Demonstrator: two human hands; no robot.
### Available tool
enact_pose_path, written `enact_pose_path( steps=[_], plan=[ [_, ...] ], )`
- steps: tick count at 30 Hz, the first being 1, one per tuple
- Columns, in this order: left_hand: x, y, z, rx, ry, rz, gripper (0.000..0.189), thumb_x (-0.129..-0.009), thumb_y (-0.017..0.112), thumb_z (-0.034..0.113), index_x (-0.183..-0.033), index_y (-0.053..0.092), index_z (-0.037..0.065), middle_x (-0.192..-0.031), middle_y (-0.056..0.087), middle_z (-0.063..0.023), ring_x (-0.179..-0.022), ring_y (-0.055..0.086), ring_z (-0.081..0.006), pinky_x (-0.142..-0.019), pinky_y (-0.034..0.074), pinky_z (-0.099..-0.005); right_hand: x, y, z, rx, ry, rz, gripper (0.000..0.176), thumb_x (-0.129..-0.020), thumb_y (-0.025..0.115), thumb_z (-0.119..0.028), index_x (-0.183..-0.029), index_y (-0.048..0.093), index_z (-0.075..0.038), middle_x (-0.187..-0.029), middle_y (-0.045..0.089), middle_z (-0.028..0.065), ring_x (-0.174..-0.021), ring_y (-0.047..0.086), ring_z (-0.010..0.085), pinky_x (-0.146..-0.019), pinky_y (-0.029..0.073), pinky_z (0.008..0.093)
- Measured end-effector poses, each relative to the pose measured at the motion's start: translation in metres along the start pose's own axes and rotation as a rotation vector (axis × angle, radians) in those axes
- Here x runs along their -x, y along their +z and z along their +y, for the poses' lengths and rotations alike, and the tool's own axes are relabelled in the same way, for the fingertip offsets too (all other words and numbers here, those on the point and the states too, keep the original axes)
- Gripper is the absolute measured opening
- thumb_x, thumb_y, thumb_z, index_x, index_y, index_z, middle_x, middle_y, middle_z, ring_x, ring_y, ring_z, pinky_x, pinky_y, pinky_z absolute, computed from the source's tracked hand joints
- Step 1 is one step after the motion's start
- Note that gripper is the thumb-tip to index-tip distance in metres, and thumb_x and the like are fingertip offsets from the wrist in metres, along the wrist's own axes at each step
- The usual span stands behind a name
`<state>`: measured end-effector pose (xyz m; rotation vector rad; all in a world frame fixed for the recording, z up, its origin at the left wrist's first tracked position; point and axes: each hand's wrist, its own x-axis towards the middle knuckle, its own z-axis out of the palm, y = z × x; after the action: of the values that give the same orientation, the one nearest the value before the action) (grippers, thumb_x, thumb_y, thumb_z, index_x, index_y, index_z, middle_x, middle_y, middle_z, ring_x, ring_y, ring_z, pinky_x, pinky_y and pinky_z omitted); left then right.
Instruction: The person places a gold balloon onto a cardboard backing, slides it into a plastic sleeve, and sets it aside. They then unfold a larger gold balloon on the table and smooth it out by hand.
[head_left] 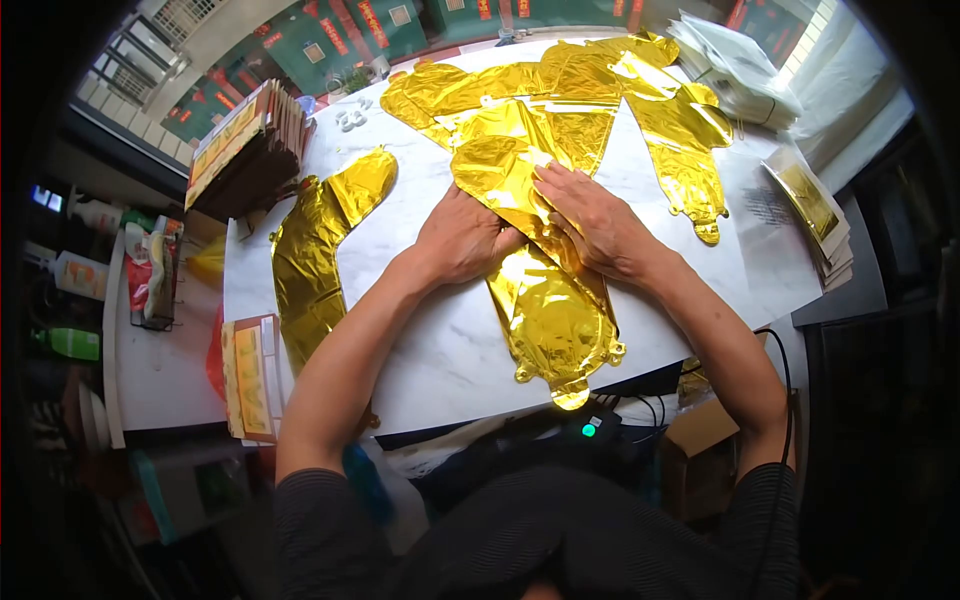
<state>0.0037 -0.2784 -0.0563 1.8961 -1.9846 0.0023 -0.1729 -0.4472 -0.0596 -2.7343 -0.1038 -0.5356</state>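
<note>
A shiny gold foil balloon point(555, 315), flat and uninflated, lies in front of me with its rounded, tabbed end at the table's near edge. My left hand point(458, 238) grips its left side; the fingers go under a folded-over part and the thumb points inward. On the right side, my right hand point(605, 225) rests with its fingers stretched flat over the foil, touching the fold. Other flat gold foil balloons point(500, 85) overlap at the back of the table. One more bent gold foil piece point(312, 240) is beside my left forearm.
A stack of printed card packs point(240, 145) stands at the left back of the white table point(420, 350). Clear plastic bags point(735, 75) are piled at the right back, with packaged gold pieces point(815, 215) at the right edge. A black cable point(788, 400) hangs near my right arm.
</note>
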Motion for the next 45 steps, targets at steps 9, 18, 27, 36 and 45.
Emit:
enact_pose_path(
  steps=[9,18,27,36,45],
  plan=[
    [0.001,0.000,-0.001,-0.084,0.007,-0.032,0.057,-0.098,0.050,0.038,-0.149,0.049,0.012,-0.156,0.044,-0.0166,-0.149,0.032,-0.0377,-0.125,0.019,-0.0493,-0.002,0.010,0.001,0.052,0.011,-0.028,0.043,-0.101,0.056,-0.016,-0.140,0.053,0.001,-0.153,0.049,0.0184,-0.147,0.041,0.0349,-0.123,0.031,0.0485],
    [0.007,-0.012,0.000,0.242,-0.142,0.050,0.054,-0.097,0.066,0.029,-0.142,0.050,0.003,-0.140,0.052,-0.0203,-0.136,0.045,-0.0408,-0.114,0.038,-0.0470,-0.001,0.014,0.003,0.025,0.016,-0.016,0.041,-0.102,0.057,-0.016,-0.138,0.056,0.001,-0.152,0.050,0.0156,-0.147,0.041,0.0333,-0.124,0.030,0.0482],
    [0.071,-0.020,0.011,0.136,-0.226,0.268,0.039,-0.086,0.078,0.010,-0.124,0.068,0.003,-0.128,0.068,-0.0183,-0.127,0.062,-0.0347,-0.105,0.053,-0.0409,0.000,0.012,0.000,-0.006,0.055,-0.024,0.042,-0.101,0.058,-0.016,-0.139,0.056,0.000,-0.152,0.051,0.0161,-0.147,0.041,0.0332,-0.125,0.028,0.0478],
    [0.067,-0.016,0.027,0.005,-0.156,0.280,0.054,-0.088,0.078,0.023,-0.135,0.059,0.006,-0.142,0.058,-0.0193,-0.135,0.053,-0.0379,-0.112,0.046,-0.0440,-0.001,0.016,0.004,0.008,0.032,-0.018,0.043,-0.100,0.060,-0.014,-0.141,0.055,-0.001,-0.153,0.051,0.0158,-0.147,0.042,0.0322,-0.125,0.028,0.0472],
    [0.048,-0.008,0.020,-0.086,0.018,-0.019,0.074,-0.093,0.067,0.048,-0.153,0.045,0.010,-0.161,0.036,-0.0219,-0.151,0.028,-0.0449,-0.126,0.025,-0.0499,0.000,0.018,0.008,0.034,0.017,-0.019,0.043,-0.104,0.055,-0.017,-0.144,0.053,-0.002,-0.155,0.048,0.0153,-0.147,0.041,0.0334,-0.124,0.029,0.0469]
  ],
)
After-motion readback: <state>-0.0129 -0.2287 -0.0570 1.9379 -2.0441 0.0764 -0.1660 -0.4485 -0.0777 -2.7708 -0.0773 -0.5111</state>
